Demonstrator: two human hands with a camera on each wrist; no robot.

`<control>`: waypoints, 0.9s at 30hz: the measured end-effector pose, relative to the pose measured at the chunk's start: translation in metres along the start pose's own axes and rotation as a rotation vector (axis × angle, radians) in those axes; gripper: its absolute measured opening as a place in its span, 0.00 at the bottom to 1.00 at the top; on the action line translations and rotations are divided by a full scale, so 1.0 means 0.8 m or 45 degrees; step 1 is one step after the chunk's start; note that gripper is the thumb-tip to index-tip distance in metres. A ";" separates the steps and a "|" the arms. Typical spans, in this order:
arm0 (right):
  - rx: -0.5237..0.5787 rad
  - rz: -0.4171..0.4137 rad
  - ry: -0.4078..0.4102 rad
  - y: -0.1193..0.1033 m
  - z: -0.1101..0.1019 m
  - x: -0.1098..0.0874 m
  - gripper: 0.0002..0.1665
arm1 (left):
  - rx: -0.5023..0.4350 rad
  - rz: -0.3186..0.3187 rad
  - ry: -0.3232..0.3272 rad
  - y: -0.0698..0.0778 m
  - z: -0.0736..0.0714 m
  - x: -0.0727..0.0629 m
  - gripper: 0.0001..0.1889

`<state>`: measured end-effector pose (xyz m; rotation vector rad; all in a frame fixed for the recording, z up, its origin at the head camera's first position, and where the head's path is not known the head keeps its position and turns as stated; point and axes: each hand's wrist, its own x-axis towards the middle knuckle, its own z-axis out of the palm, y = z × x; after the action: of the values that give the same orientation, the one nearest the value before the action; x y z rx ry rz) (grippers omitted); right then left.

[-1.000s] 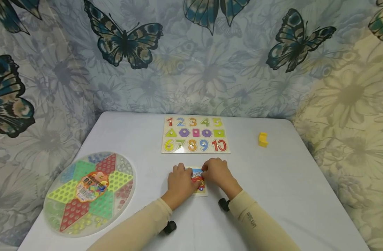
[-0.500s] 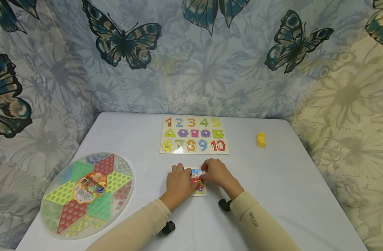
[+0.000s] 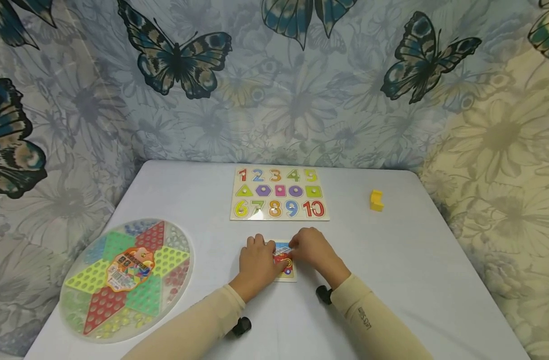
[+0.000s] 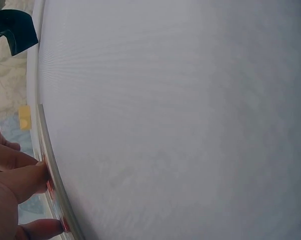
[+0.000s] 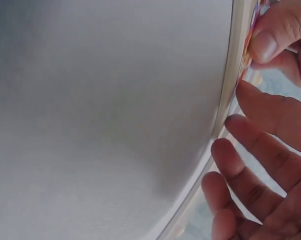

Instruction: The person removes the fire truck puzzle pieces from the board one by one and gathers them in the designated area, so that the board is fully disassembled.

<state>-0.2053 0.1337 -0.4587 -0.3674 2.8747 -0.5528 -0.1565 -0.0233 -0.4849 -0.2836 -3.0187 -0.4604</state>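
A small picture puzzle (image 3: 283, 259), framed in pale wood with a red and blue picture, lies flat in front of me. My left hand (image 3: 258, 262) rests over its left side, its thumb pressing on the picture. My right hand (image 3: 315, 250) is at the upper right corner. In the right wrist view, the right thumb (image 5: 253, 95) touches near the picture's edge, and the index finger is right beside the frame, with the other fingers loosely bent. The left wrist view shows left fingertips (image 4: 39, 175) on the puzzle's face. Much of its left side is hidden under the left hand.
A wooden number and shape board (image 3: 280, 193) lies behind the puzzle. To the left is a round Chinese checkers board (image 3: 141, 295) with a label in its middle. A small yellow block (image 3: 376, 200) stands at the back right of the white table (image 3: 414, 260).
Both hands stay on the puzzle almost unchanged. The right fingers shift very slightly at the corner, while the head view sways a little.
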 end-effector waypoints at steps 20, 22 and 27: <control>0.107 -0.026 -0.099 0.010 0.003 0.012 0.18 | 0.028 0.030 -0.015 -0.003 0.002 0.000 0.27; 0.111 -0.022 -0.103 0.009 0.002 0.012 0.19 | 0.029 0.033 -0.004 -0.003 0.003 0.001 0.27; 0.106 -0.018 -0.091 0.007 0.000 0.013 0.18 | 0.044 0.036 0.005 -0.002 0.002 0.002 0.27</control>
<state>-0.2162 0.1358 -0.4620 -0.3867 2.7727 -0.6462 -0.1585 -0.0242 -0.4871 -0.3222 -3.0117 -0.4055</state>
